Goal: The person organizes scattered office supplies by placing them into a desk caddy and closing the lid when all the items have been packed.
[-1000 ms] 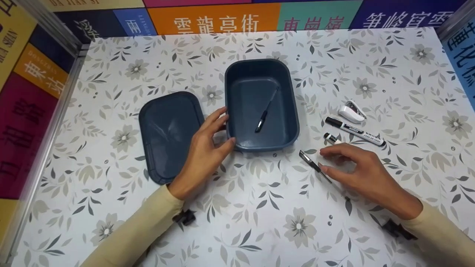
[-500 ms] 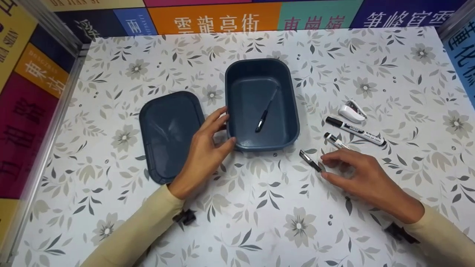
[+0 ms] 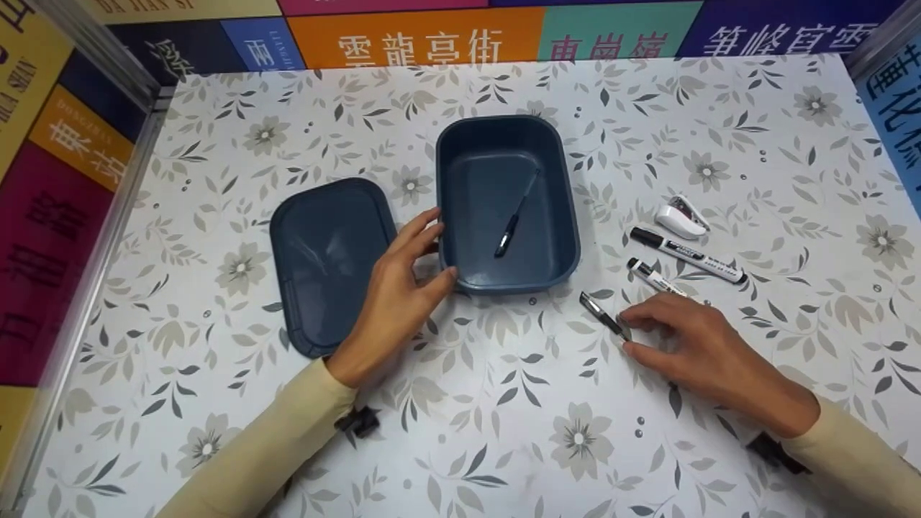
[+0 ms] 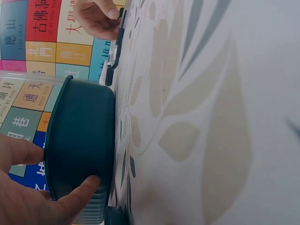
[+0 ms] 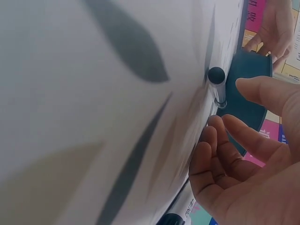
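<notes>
My left hand [image 3: 403, 302] rests against the left side of a dark blue plastic box [image 3: 568, 266], its fingertips and thumb touching the outer wall. Inside that box lies a gel pen [image 3: 507, 236]. My right hand [image 3: 698, 352] hovers low over the table at a second gel pen [image 3: 599, 311], thumb and fingers parted. In the right wrist view a gap shows between the thumb and the fingers, with the pen's dark end [image 5: 216, 75] beyond them. A smaller marker [image 3: 651, 273] is partly hidden behind the right hand.
Left of the box lies its dark blue lid [image 3: 324, 252], partly under the left hand. A larger black-capped marker [image 3: 689, 255] and a white stapler [image 3: 682, 218] lie right of the box. Flowered covering [image 3: 460, 446] spreads over the table; printed panels [image 3: 424, 36] stand behind it.
My right hand has shifted slightly around the gel pen, its index finger and thumb drawing a little closer together. The left hand, box and lid have stayed put.
</notes>
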`<state>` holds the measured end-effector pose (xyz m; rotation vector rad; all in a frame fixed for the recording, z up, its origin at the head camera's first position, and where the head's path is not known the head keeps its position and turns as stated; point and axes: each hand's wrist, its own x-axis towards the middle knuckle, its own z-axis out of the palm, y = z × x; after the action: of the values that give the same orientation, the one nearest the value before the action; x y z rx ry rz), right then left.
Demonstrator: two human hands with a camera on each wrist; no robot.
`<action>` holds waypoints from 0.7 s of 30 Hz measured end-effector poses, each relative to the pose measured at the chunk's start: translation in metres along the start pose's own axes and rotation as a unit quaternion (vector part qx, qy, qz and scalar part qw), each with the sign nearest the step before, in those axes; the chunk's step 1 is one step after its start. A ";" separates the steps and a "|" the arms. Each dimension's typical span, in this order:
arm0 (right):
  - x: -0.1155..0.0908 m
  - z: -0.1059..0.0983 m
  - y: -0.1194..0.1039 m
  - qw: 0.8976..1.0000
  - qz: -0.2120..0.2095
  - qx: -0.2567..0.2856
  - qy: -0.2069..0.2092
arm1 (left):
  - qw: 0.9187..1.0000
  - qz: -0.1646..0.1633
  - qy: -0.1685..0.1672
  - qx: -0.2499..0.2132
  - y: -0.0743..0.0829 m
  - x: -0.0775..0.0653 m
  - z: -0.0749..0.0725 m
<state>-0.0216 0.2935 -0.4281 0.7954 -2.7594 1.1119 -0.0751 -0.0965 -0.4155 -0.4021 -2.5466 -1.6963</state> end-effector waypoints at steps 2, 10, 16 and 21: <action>0.000 0.000 0.000 1.000 -0.002 -0.001 -0.002 | 1.000 0.003 0.001 0.001 -0.001 0.000 0.000; 0.000 0.001 0.000 1.000 -0.018 -0.015 -0.005 | 1.000 0.005 0.002 0.002 -0.001 0.000 0.000; 0.000 0.002 0.000 1.000 -0.022 -0.016 -0.008 | 1.000 0.001 0.002 -0.006 -0.001 0.000 0.000; 0.001 0.003 0.001 1.000 -0.023 -0.020 -0.006 | 1.000 0.003 0.004 -0.008 -0.001 0.001 0.000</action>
<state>-0.0219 0.2915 -0.4307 0.8600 -2.7496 1.0425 -0.0761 -0.0966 -0.4168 -0.4020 -2.5252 -1.7154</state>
